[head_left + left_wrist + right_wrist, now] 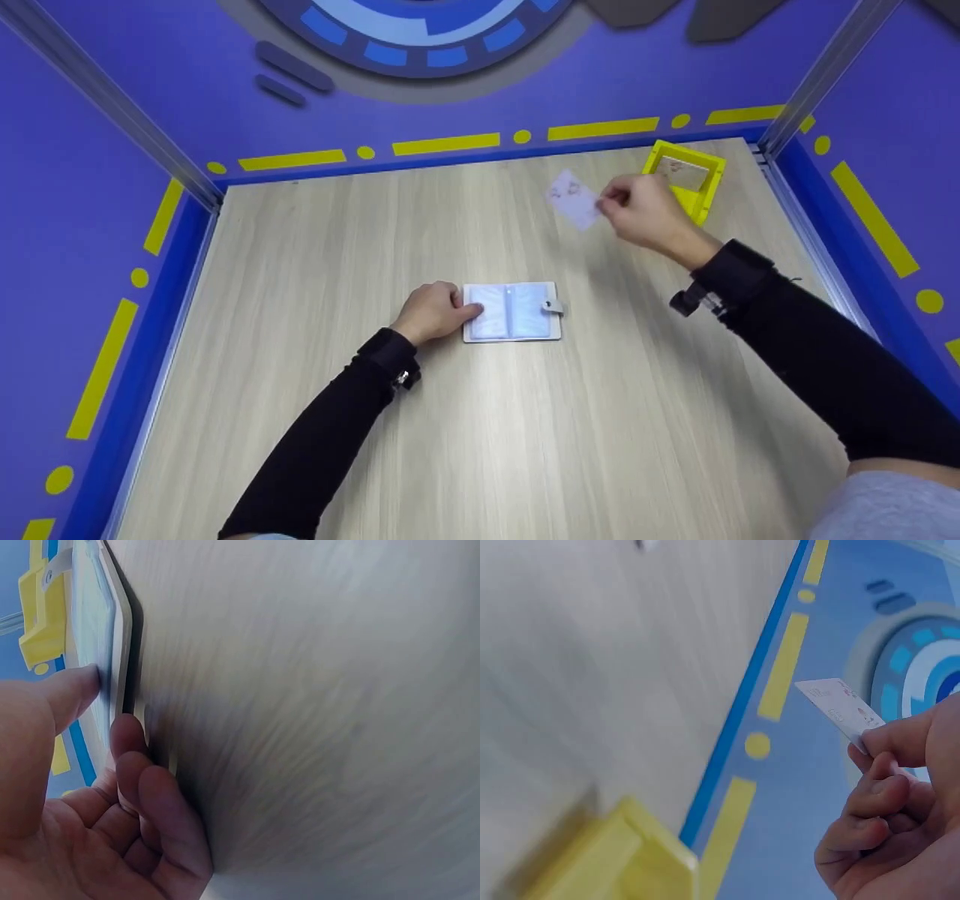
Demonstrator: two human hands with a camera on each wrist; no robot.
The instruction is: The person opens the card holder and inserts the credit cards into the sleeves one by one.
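My right hand [646, 214] pinches a thin pale card [574, 202] by one edge, between thumb and fingers, in the air left of the yellow box. In the right wrist view the card [841, 706] shows small reddish drawings and faint print. My left hand [431, 311] grips the left edge of an open card holder [530, 311] lying on the table. Its thumb presses on the left clear sleeve, and in the left wrist view the other fingers [172, 814] curl at the holder's outer edge. A white snap strap [553, 306] sticks out on the holder's right side.
A yellow box [712, 191] stands at the table's far right corner, with another printed card [681, 172] inside. Blue walls with yellow markings enclose the wooden table [337, 247] at the back and both sides.
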